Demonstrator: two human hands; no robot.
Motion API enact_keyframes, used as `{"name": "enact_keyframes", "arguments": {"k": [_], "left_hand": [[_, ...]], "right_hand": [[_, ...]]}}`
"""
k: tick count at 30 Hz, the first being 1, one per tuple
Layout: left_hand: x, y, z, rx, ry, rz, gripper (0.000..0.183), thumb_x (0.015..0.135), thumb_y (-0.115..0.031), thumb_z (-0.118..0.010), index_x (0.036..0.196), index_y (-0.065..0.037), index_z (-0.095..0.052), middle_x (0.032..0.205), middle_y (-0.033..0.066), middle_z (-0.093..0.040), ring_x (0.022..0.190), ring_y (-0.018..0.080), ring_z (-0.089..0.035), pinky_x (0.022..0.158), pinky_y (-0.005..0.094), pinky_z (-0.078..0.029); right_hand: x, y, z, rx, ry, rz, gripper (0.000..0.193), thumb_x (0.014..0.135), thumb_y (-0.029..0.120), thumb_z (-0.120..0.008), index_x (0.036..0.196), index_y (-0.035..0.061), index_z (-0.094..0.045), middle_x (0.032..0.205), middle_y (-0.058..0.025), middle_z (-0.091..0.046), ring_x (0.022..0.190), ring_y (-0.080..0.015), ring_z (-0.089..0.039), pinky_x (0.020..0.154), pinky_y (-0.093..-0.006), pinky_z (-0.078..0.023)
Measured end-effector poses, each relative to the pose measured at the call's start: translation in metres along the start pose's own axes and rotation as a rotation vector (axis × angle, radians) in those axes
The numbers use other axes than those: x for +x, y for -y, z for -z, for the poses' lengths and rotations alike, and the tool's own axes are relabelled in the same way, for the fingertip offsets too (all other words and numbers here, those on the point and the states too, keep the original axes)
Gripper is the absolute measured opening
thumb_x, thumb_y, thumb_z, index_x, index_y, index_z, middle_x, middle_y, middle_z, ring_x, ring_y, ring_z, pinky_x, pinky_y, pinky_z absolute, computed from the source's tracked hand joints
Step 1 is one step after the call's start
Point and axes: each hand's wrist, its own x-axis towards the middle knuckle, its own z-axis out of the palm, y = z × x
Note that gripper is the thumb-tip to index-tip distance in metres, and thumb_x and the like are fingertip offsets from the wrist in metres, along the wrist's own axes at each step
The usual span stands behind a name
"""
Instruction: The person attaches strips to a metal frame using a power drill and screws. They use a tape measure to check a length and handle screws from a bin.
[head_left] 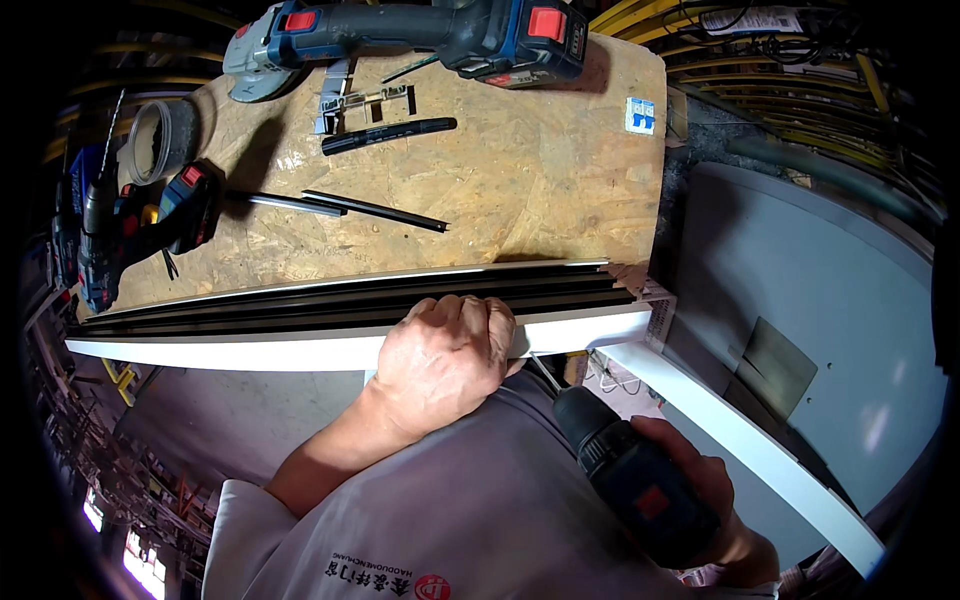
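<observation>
My left hand (pixel 448 355) grips the near edge of a long white and black aluminium frame profile (pixel 300 315) lying across the front of a chipboard worktop (pixel 540 170). Fingers curl over the white flange. My right hand (pixel 700 490) holds a blue and black cordless drill (pixel 630 480) low at the right. Its bit (pixel 545 372) points up toward the underside of the profile, just right of my left hand. A second white profile (pixel 740 440) runs from the corner toward the lower right.
On the worktop lie a blue angle grinder (pixel 400 35), black strips (pixel 375 212), a black rod (pixel 388 135) and small metal fittings (pixel 365 100). Another cordless drill (pixel 130 235) and a grey pipe ring (pixel 160 140) sit at the left edge. Cables fill the upper right.
</observation>
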Motion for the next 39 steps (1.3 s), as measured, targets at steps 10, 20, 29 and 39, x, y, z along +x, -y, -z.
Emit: {"name": "enact_keyframes", "arguments": {"k": [10, 20, 29, 39], "left_hand": [[-0.001, 0.001, -0.002, -0.001, -0.01, 0.007, 0.055, 0.084, -0.041, -0.08, 0.112, 0.004, -0.068, 0.083, 0.0111, -0.065, 0.073, 0.0244, -0.066, 0.066, 0.0361, -0.054], [-0.001, 0.001, 0.001, -0.015, 0.018, 0.005, 0.059, 0.084, -0.043, -0.081, 0.116, 0.004, -0.066, 0.085, 0.0116, -0.064, 0.074, 0.025, -0.066, 0.066, 0.0377, -0.054], [-0.003, 0.001, -0.003, -0.059, 0.023, 0.015, 0.063, 0.078, -0.039, -0.086, 0.118, 0.005, -0.065, 0.095, 0.0141, -0.068, 0.083, 0.0276, -0.068, 0.072, 0.0403, -0.055], [-0.001, 0.001, 0.0, -0.069, 0.06, 0.017, 0.063, 0.08, -0.039, -0.085, 0.12, 0.005, -0.065, 0.096, 0.0144, -0.067, 0.084, 0.0291, -0.068, 0.073, 0.0407, -0.054]], "right_hand": [[0.002, 0.004, -0.002, -0.025, -0.003, 0.013, 0.093, 0.083, 0.011, -0.093, 0.16, -0.0016, -0.043, 0.105, -0.0114, -0.077, 0.084, -0.0191, -0.077, 0.077, -0.0296, -0.058], [0.007, 0.013, 0.003, -0.083, 0.057, 0.0, 0.096, 0.083, 0.014, -0.093, 0.162, 0.0008, -0.039, 0.106, -0.012, -0.077, 0.086, -0.022, -0.077, 0.079, -0.0321, -0.059], [0.008, 0.014, 0.003, -0.069, 0.099, -0.034, 0.096, 0.086, 0.015, -0.091, 0.164, 0.0028, -0.037, 0.118, -0.016, -0.076, 0.097, -0.0264, -0.079, 0.085, -0.0348, -0.06], [0.011, 0.023, 0.007, -0.064, 0.149, -0.029, 0.107, 0.08, 0.015, -0.096, 0.166, 0.0019, -0.033, 0.126, -0.0203, -0.074, 0.11, -0.0317, -0.078, 0.094, -0.0373, -0.059]]}}
